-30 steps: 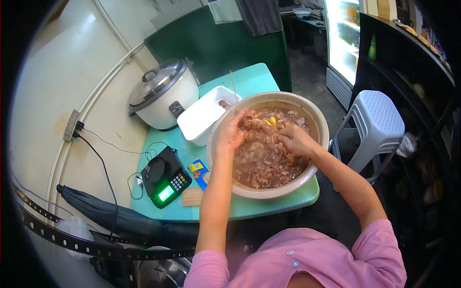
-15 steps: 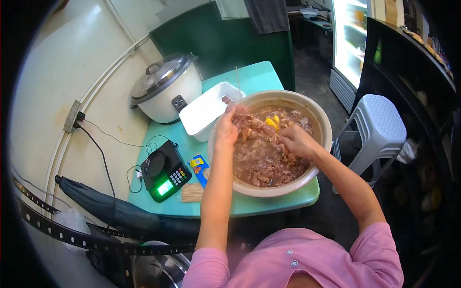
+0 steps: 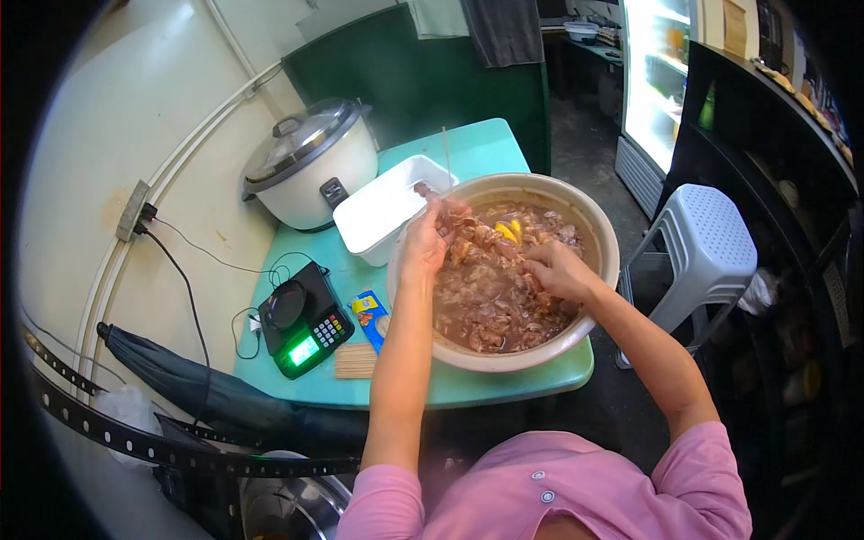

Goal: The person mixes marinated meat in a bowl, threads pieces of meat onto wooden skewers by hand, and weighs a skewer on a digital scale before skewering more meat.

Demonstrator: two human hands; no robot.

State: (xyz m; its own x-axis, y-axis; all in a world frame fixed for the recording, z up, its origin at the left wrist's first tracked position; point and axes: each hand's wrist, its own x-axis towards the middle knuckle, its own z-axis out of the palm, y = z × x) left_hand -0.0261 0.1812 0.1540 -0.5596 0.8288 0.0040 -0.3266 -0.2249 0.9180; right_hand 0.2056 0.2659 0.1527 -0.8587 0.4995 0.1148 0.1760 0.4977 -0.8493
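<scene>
A large pale basin [image 3: 605, 216] full of raw meat pieces [image 3: 504, 333] in brownish liquid stands on the table. At its left rim my left hand [image 3: 425, 245] is closed around meat, and a thin bamboo skewer [image 3: 446, 148] sticks up beyond its fingertips. My right hand [image 3: 560, 270] is over the middle of the basin, fingers pinched on meat; its fingertips are partly hidden. Between the hands, yellow lemon slices [image 3: 509, 230] lie on the meat. A white plastic tub [image 3: 364, 216] stands against the basin, beyond my left hand.
On the turquoise table [image 3: 477, 389] are a rice cooker [image 3: 315, 171], a digital scale [image 3: 301, 315], a blue packet [image 3: 367, 315] and a bundle of skewers [image 3: 355, 362]. Stacked plastic stools [image 3: 706, 234] stand at the right. A lit display fridge [image 3: 657, 81] is behind.
The view has shifted slightly. Both hands stay over the basin in nearly the same place, with only small finger movements at the meat.
</scene>
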